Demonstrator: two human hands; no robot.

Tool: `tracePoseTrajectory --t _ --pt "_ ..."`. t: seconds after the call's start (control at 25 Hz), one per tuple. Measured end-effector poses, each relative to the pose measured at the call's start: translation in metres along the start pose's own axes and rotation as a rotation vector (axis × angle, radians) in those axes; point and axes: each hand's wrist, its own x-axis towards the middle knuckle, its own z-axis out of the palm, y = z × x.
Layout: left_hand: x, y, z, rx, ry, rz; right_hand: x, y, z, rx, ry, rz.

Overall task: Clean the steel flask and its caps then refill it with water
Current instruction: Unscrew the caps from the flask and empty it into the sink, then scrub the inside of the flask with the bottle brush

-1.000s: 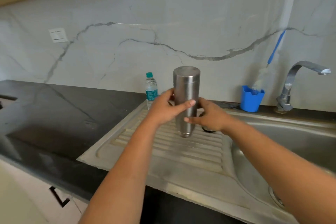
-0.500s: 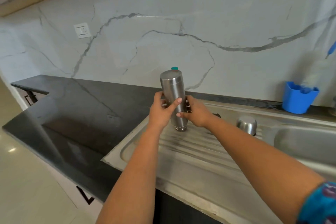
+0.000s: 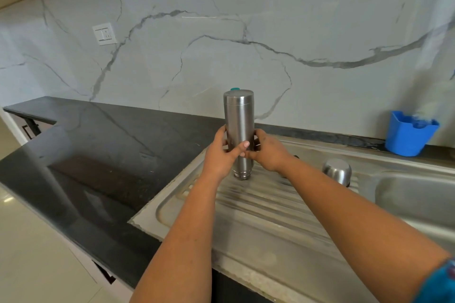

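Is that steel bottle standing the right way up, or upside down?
Upside down: the steel flask stands neck-down on the draining board, flat base on top.

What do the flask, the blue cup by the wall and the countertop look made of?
Flask: brushed steel, soft vertical sheen. Blue cup: likely plastic, matte, evenly coloured. Countertop: dark polished stone, probably granite; it mirrors the veined wall.

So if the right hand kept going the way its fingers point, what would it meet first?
The right hand points left across the drainboard and already grips the upturned steel flask, so the flask comes first. Just beyond it is the left hand on the flask's other side.
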Motion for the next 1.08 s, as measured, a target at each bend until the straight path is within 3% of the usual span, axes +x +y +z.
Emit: tracePoseTrajectory --t 0.36,0.48,0.56,0.64,0.8,0.96,1.08 --pt "-0.005 -0.004 0.006 0.027 0.005 -0.061 -0.010 0.003 0.001 0.078 0.050 0.016" --pt "-0.020 0.014 0.007 0.158 0.241 0.040 -0.024 0.010 -0.016 0.116 0.092 0.019" --pt "-0.036 0.032 0.015 0.167 0.466 0.221 -0.039 0.020 -0.039 0.103 0.153 -0.003" --pt "-0.050 0.053 0.034 0.089 0.573 0.391 -0.057 0.031 -0.073 0.075 0.224 -0.015" --pt "-0.067 0.093 0.105 -0.064 0.416 0.466 -0.092 0.059 -0.158 -0.026 0.412 -0.015" --pt "-0.074 0.129 0.200 -0.281 0.194 0.220 -0.122 0.088 -0.247 -0.230 0.562 0.036" --pt "-0.087 0.126 0.260 -0.346 -0.049 -0.004 -0.128 0.110 -0.302 -0.523 0.548 0.061"
